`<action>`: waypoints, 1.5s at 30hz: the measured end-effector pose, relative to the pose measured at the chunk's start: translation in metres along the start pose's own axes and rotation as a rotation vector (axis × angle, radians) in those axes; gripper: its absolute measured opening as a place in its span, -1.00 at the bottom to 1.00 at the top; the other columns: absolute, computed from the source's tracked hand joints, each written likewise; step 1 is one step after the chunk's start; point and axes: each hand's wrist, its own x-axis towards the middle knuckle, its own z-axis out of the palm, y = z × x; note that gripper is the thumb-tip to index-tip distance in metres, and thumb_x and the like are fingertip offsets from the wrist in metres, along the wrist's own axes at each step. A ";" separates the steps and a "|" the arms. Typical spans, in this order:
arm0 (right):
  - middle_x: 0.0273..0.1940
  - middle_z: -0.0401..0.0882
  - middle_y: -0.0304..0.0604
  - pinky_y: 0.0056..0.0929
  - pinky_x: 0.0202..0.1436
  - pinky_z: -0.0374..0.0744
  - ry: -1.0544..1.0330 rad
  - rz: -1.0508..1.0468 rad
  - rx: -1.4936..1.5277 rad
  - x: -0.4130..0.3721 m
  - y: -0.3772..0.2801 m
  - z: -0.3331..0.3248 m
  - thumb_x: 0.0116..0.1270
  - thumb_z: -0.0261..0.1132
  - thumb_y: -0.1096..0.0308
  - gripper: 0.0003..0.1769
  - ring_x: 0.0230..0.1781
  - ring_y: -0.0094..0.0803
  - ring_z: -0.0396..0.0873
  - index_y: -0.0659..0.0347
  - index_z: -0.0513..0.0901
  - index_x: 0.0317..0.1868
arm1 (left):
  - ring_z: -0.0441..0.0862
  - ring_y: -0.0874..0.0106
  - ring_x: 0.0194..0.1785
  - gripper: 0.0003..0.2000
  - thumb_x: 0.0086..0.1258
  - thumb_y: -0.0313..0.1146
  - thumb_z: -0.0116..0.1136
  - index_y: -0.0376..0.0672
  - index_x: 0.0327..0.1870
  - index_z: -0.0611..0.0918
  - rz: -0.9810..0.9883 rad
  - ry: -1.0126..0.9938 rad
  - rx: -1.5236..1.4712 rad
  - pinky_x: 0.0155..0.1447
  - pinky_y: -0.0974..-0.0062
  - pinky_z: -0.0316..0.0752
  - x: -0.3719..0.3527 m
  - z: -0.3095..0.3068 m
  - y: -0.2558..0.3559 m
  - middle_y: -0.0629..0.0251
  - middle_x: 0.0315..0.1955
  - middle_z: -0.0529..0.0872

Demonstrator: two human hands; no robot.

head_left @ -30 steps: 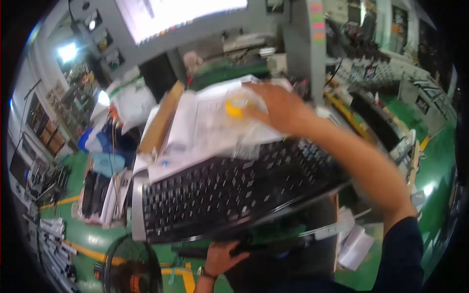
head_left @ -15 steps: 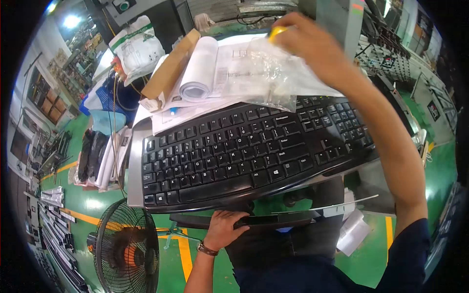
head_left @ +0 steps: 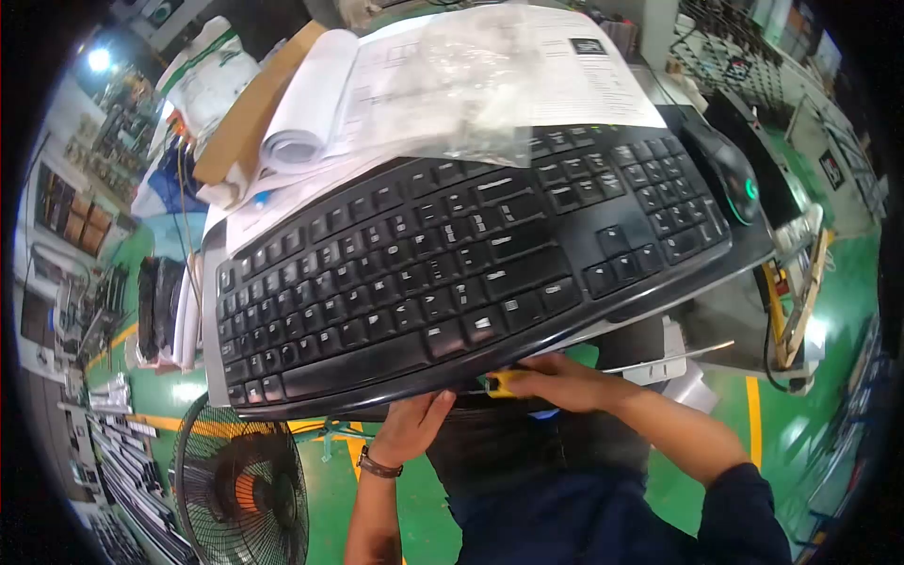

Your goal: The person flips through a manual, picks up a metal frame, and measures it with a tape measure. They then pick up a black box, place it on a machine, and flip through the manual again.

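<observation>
Yellow pokes out just below the front edge of the black keyboard (head_left: 414, 292), and it belongs to a small yellow tool (head_left: 506, 383) in the right hand (head_left: 565, 384)! Those right fingers are curled in and pinching it, the thumb side partly hidden, so exactly which fingertips bear on it I cannot tell. Over to the left hand (head_left: 411, 428), just beside it: thumb stretched up and inward, the other fingers folded close together, their tips lost against the dark piece (head_left: 474, 407) under the keyboard's edge. Whether they grip it or only rest there, I cannot tell.

Handling this well, by my reckoning, calls for a steady left hand, the thumb kept clear of the tool's near end, and a firm, level right wrist. The keyboard overhangs closely, so low, short movements look safest, without knocking its rim.

Now the line of the tool! Its visible long axis seems to run roughly sideways, nearly along the keyboard's front edge, exposed end pointing left toward the left thumb, the other end vanishing into the right palm. Finer detail is too small and covered to call.
</observation>
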 end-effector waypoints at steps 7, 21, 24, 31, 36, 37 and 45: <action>0.20 0.68 0.03 -0.27 0.36 0.50 0.037 -0.441 -0.373 0.070 0.032 0.012 0.54 0.28 -0.12 -0.37 0.22 -0.21 0.61 0.25 0.61 0.31 | 0.59 -0.04 0.31 -0.70 0.68 -0.29 0.05 -0.24 0.24 0.65 -0.155 -0.004 0.041 0.44 0.11 0.40 -0.002 0.008 -0.012 -0.05 0.21 0.68; 0.29 0.66 0.05 -0.15 0.44 0.47 0.019 -0.338 -0.568 0.047 0.041 -0.032 0.49 0.28 -0.08 -0.43 0.31 -0.02 0.61 0.07 0.66 0.34 | 0.48 -0.11 0.41 -0.66 0.62 -0.17 0.12 -0.15 0.23 0.68 -0.078 -0.004 0.374 0.51 -0.01 0.26 -0.001 0.020 -0.018 -0.05 0.27 0.64; 0.28 0.67 0.07 -0.12 0.40 0.50 0.076 -0.275 -0.573 0.003 0.042 -0.066 0.45 0.33 -0.05 -0.43 0.28 0.01 0.62 0.05 0.67 0.34 | 0.54 -0.09 0.34 -0.68 0.62 -0.13 0.12 -0.15 0.15 0.72 -0.134 -0.017 0.365 0.44 0.00 0.31 0.000 0.020 -0.014 -0.04 0.16 0.70; 0.09 0.72 0.13 -0.15 0.28 0.57 0.263 0.106 -0.653 -0.144 0.037 -0.159 0.23 0.39 0.20 -0.48 0.15 0.02 0.65 0.08 0.76 0.23 | 0.68 0.08 0.05 -0.72 0.61 -0.12 0.14 -0.12 -0.02 0.76 -0.068 0.093 0.429 0.27 0.15 0.40 -0.008 0.026 -0.022 0.14 -0.17 0.79; 0.04 0.70 -0.02 -0.23 0.28 0.57 0.402 0.090 -0.586 -0.209 0.079 -0.208 0.11 0.45 0.33 -0.45 0.13 -0.11 0.61 0.02 0.81 0.19 | 0.66 0.13 -0.07 -0.78 0.61 -0.19 0.15 -0.12 -0.03 0.71 -0.117 0.039 0.415 0.32 0.18 0.32 -0.010 0.020 -0.027 0.20 -0.27 0.75; 0.03 0.69 -0.08 -0.26 0.28 0.56 0.424 0.121 -0.583 -0.216 0.084 -0.214 0.10 0.47 0.36 -0.44 0.15 -0.15 0.59 0.00 0.82 0.20 | 0.65 0.14 -0.09 -0.79 0.61 -0.20 0.14 -0.12 -0.03 0.71 -0.126 0.025 0.411 0.31 0.18 0.32 -0.010 0.019 -0.027 0.21 -0.29 0.73; 0.03 0.66 -0.06 -0.18 0.34 0.53 0.509 0.096 -0.641 -0.225 0.118 -0.222 0.02 0.48 0.37 -0.42 0.17 -0.07 0.56 -0.05 0.83 0.16 | 0.54 0.25 -0.24 -0.82 0.64 -0.23 0.09 -0.12 -0.10 0.66 -0.265 -0.008 0.293 0.26 0.27 0.29 -0.003 0.019 -0.020 0.28 -0.44 0.59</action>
